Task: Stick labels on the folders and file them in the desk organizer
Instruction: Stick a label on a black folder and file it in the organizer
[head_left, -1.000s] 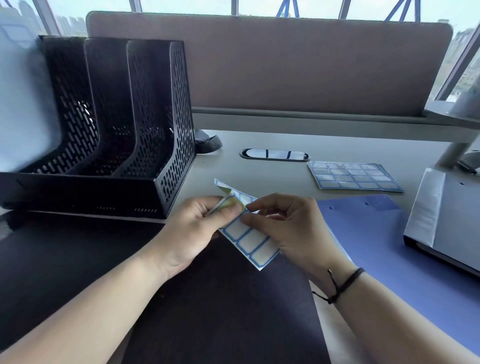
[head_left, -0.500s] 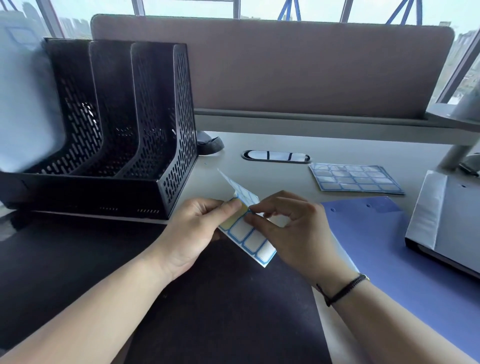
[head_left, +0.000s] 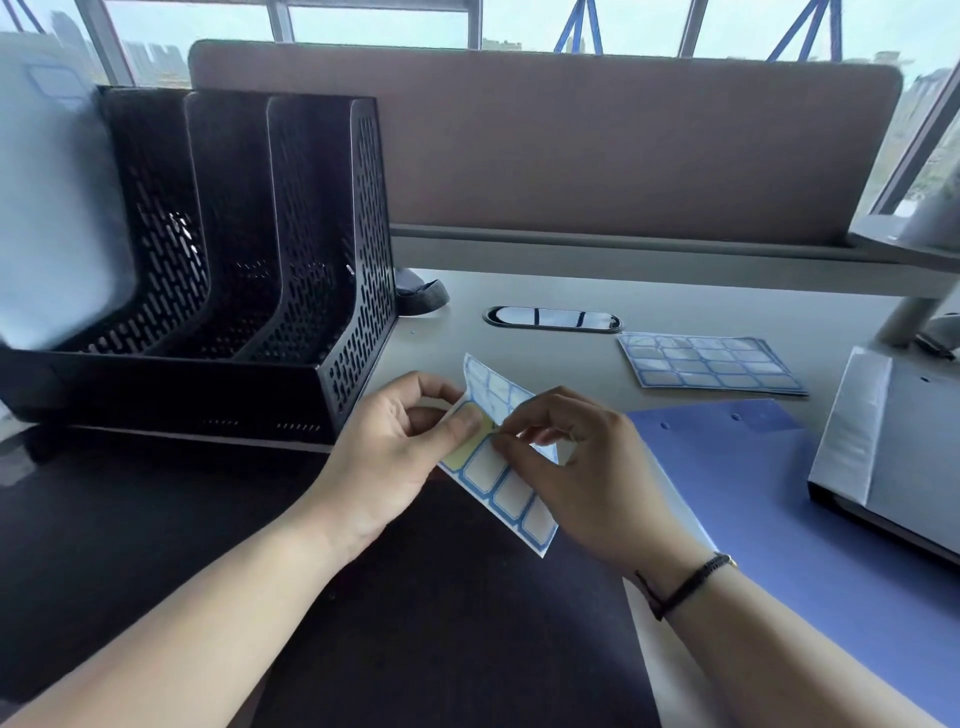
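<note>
Since the earlier frame both hands sit slightly higher and closer to the organizer, and the label sheet's top corner curls over more; right fingertips have shifted onto the sheet's middle row.

Far left: a pale blue folder (head_left: 47, 208) stands in the leftmost slot of the black mesh desk organizer (head_left: 291, 270), with a blue-outlined label near its top. The other slots hold nothing visible. A dark folder (head_left: 156, 545) lies flat on the bench (head_left: 519, 358) in front of the organizer, under both forearms.

Left hand (head_left: 395, 457) holds the label sheet (head_left: 498, 467) at its left edge, thumb on top pressing a yellowish spot, fingers curled behind. Sheet is held just above the dark folder, tilted, blue-bordered white labels facing up, upper corner bent back.

Right hand (head_left: 587, 478) pinches at the sheet's centre with thumb and index finger, other fingers curled. Cannot tell whether a label is already lifted. A black bracelet (head_left: 685, 582) is on the right wrist.

Behind the hands: an oval cable grommet (head_left: 553, 318) in the bench, a dark rounded object (head_left: 421, 296) just beside the organizer's right wall. Right of centre a second label sheet (head_left: 711, 361) lies flat on the bench. Below it a blue folder (head_left: 779, 499) lies flat, partly under the right forearm. Far right a grey binder (head_left: 893, 452) rests on the bench, overlapping the blue folder's edge. A brown partition panel (head_left: 571, 140) runs along the back, windows above.
</note>
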